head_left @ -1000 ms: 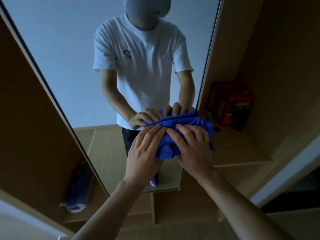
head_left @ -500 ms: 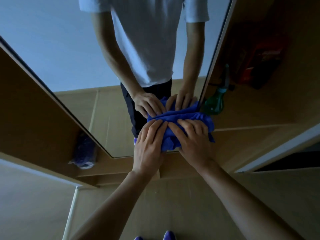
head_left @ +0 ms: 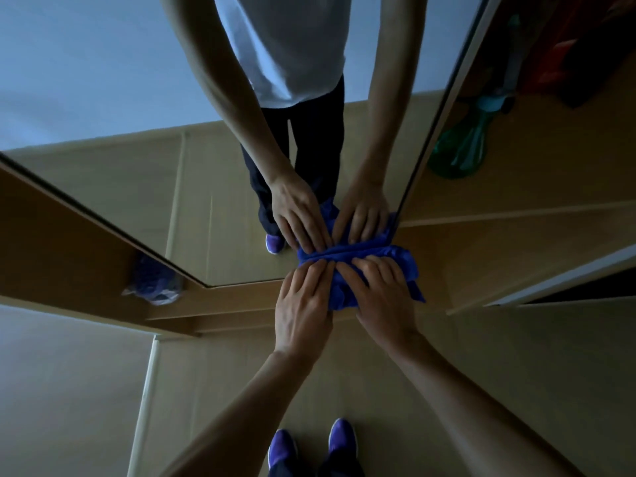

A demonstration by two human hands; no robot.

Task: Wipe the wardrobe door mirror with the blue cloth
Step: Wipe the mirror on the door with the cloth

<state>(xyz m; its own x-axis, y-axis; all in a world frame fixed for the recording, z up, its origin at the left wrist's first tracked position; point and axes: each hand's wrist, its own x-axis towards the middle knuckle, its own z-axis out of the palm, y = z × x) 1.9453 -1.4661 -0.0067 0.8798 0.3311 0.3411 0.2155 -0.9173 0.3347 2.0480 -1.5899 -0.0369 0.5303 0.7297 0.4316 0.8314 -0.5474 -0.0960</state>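
Note:
The wardrobe door mirror [head_left: 113,105] fills the upper left and reflects me and the floor. A bunched blue cloth [head_left: 395,261] lies against the glass near its bottom right corner. My left hand [head_left: 304,304] presses the cloth's left part with straight fingers. My right hand [head_left: 382,294] presses it from the right, fingers spread flat over the folds. Both hands sit side by side, fingertips at the glass. Part of the cloth hangs below my right hand. Both hands and the cloth show mirrored just above.
A green spray bottle [head_left: 461,146] stands on a wardrobe shelf right of the mirror's edge, with red and dark items [head_left: 564,63] behind it. A bluish bag [head_left: 155,284] lies on the low shelf at left. My purple shoes [head_left: 309,445] stand on the wooden floor.
Both hands slid the cloth down the mirror, from mid-height to its bottom edge near the right corner. My view tilted downward, bringing the floor and my shoes into sight.

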